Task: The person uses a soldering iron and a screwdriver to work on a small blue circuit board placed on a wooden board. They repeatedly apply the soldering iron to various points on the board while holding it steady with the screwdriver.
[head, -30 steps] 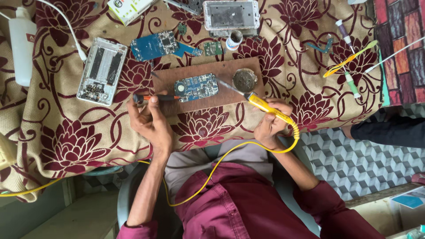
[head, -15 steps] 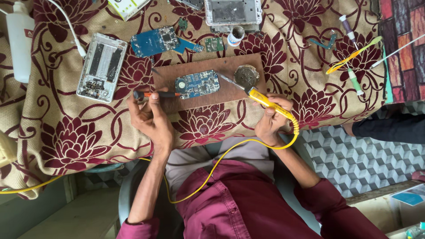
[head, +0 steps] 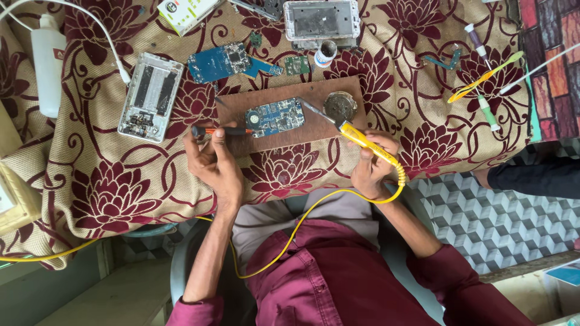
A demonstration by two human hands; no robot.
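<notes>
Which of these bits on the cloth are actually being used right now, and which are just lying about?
In use:
left hand with the orange-handled tool
right hand with the yellow soldering iron
blue circuit board
wooden board

Lying about:
white bottle
opened silver case
second blue board
screwdrivers

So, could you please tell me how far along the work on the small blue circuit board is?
Done: the small blue circuit board lies bare on the brown wooden board. In hand: the right hand holds the yellow soldering iron, tip off the board near the round tin; the left hand steadies an orange-handled tool beside it. Left: an opened silver case lies apart.
</notes>
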